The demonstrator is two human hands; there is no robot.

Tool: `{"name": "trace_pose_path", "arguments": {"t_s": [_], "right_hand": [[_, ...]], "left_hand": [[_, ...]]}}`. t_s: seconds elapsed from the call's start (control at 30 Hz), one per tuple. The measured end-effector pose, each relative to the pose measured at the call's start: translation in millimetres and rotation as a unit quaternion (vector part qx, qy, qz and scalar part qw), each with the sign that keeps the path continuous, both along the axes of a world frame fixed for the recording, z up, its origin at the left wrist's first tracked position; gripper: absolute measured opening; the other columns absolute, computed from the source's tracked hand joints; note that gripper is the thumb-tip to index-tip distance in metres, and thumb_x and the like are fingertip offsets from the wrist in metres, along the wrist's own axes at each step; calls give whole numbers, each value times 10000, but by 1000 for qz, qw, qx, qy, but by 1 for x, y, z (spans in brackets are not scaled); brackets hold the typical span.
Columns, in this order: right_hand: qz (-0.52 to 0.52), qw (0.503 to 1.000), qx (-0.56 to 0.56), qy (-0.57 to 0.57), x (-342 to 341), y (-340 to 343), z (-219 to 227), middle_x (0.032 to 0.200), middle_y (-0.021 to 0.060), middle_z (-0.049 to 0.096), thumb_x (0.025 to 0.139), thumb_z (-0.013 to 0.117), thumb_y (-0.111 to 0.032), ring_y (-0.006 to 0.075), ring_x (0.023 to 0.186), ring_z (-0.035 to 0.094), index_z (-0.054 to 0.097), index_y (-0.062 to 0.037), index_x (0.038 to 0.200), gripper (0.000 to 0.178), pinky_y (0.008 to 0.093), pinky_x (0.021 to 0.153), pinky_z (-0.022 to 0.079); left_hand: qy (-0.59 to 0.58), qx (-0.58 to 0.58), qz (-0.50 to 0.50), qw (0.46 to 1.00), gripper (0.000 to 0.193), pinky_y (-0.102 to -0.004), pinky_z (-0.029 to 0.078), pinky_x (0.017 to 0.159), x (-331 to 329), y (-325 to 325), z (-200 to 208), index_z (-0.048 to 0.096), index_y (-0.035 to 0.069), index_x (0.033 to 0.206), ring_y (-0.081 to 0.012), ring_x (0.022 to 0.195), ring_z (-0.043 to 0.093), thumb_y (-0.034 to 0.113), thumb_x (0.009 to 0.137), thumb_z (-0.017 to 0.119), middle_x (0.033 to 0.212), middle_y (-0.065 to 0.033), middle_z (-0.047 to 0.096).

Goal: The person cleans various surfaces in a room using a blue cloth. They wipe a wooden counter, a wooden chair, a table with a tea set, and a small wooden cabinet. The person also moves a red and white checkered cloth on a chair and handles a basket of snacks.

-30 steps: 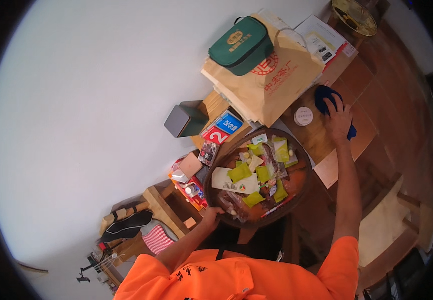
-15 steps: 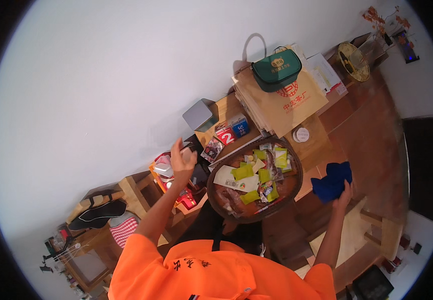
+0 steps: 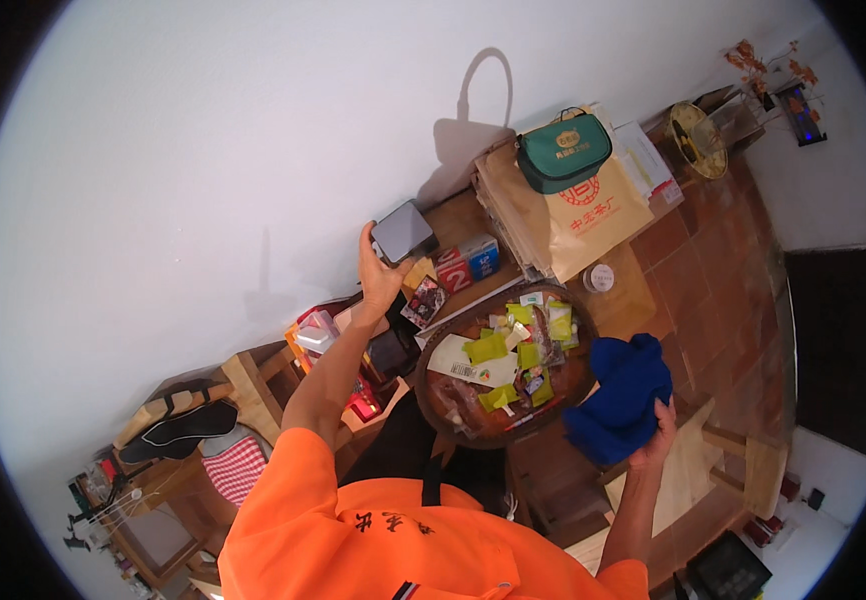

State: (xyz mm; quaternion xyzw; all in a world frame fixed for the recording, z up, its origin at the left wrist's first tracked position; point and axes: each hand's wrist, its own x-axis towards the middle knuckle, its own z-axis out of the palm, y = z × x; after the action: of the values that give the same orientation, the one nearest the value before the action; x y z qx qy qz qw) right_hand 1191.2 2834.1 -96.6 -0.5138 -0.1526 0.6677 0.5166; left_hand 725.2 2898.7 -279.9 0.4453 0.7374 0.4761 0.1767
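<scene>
My left hand (image 3: 381, 275) has its fingers along the left side of a grey box (image 3: 403, 232) and its thumb at the near side, gripping it. The box stands at the back of the wooden surface, close to the wall. On the right, my right hand (image 3: 658, 435) is closed on the edge of a blue cloth (image 3: 621, 395), which hangs loosely bunched. Between my arms is a dark oval tray (image 3: 433, 408) with several yellow-green packets (image 3: 486, 348) and other small wrapped pieces in it.
Beside the box stand red and blue flip cards (image 3: 468, 265). Farther right, a green zip case (image 3: 565, 152) lies on brown paper bags (image 3: 593, 225). A white round lid (image 3: 600, 277) is near the tray. A wooden stool (image 3: 678, 465) stands below the cloth.
My left hand has moved up and away from me and closed on the grey box. My right hand has brought the blue cloth lower and nearer the tray, and the cloth now hangs wider.
</scene>
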Motion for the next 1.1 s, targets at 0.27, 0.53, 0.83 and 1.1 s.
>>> {"name": "trace_pose_path", "arguments": {"t_s": [0.27, 0.53, 0.83, 1.1], "right_hand": [[41, 999, -27, 6, -34, 4, -7, 1249, 139, 597, 786, 605, -70, 273, 1147, 573, 492, 16, 1337, 569, 391, 1036, 423], [160, 981, 85, -73, -129, 40, 28, 1272, 116, 578, 805, 608, -33, 217, 1123, 569, 556, -13, 1290, 487, 355, 1015, 420], [288, 651, 498, -495, -288, 45, 57, 1183, 103, 573, 777, 668, -184, 363, 949, 561, 637, -140, 1099, 327, 445, 796, 487], [267, 645, 500, -513, -282, 3, 61, 1186, 132, 550, 633, 716, -109, 353, 888, 555, 644, -114, 1065, 438, 435, 776, 487]], "left_hand": [[-129, -28, -7, 991, 761, -351, 483, 896, 2, 3, 11, 417, 9, 1282, -259, 1043, 595, 117, 664, 847, 1128, -150, 597], [32, -29, -22, 999, 744, -387, 482, 880, 11, -71, 98, 463, 21, 1227, -303, 988, 605, 161, 600, 837, 1068, -172, 590], [-2, 39, -121, 992, 712, -406, 495, 864, 35, -97, 156, 544, 15, 1176, -370, 982, 617, 206, 552, 828, 1085, -184, 608], [-70, 47, -103, 991, 636, -392, 498, 871, 30, -117, 148, 553, 33, 1195, -315, 1001, 628, 187, 634, 809, 1113, -146, 624]]}}
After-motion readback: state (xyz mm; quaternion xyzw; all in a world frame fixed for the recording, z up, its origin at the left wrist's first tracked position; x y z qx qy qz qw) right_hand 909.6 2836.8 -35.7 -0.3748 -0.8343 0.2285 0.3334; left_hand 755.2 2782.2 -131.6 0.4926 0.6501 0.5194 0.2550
